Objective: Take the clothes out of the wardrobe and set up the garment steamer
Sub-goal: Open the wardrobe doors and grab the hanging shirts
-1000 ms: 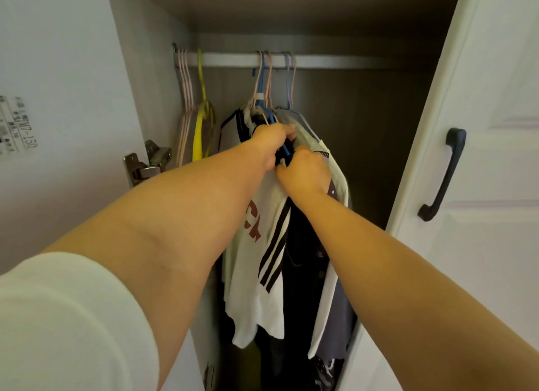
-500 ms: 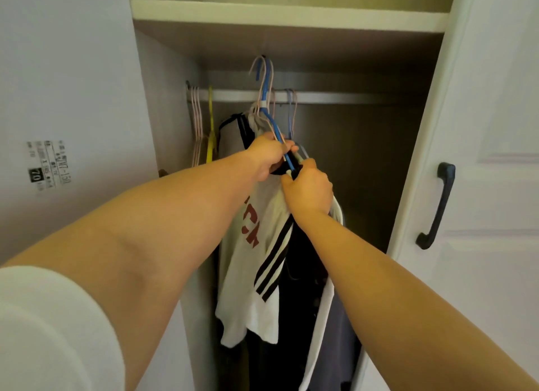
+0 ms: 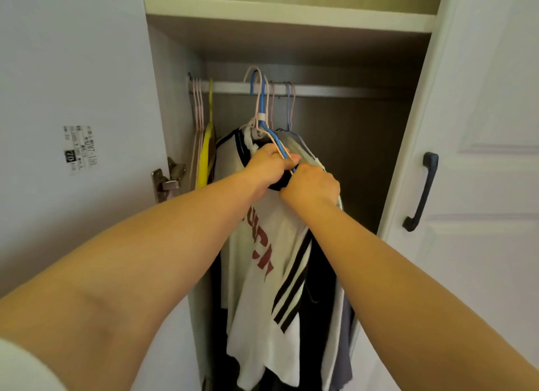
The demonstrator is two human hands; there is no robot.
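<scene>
Nearest the viewer, two bare forearms reach forward and up, a white sleeve edge (image 3: 20, 370) at the lower left corner. Left hand (image 3: 269, 164): fingers curled closed around the shoulder of a blue hanger (image 3: 264, 111) and the thin pink hangers (image 3: 256, 99) bundled with it. Right hand (image 3: 312, 186): clenched just beside the left, touching it, gripping the same bunch of hangers and the dark collar fabric at their necks. Clothes, hanging below both hands: a white T-shirt (image 3: 262, 288) with red lettering and black diagonal stripes at the front, dark garments (image 3: 318, 317) behind it, a grey piece (image 3: 345, 347) at the right edge of the bundle; all inside the wardrobe opening. Hook tops of the blue and pink hangers stand raised above the rail (image 3: 335, 91), which runs across the back of the compartment. Further hooks, pink and pale blue, sit on the rail just right of the raised ones. Left end of rail: several empty pink hangers (image 3: 197, 113) and one yellow hanger (image 3: 207, 145), against the side wall. Left door (image 3: 73, 70): open, with a printed label (image 3: 79, 150) and a metal hinge (image 3: 167, 179). Right door (image 3: 481, 128): white, panelled, with a dark handle (image 3: 421, 191). Above the rail: a white shelf (image 3: 285, 14).
</scene>
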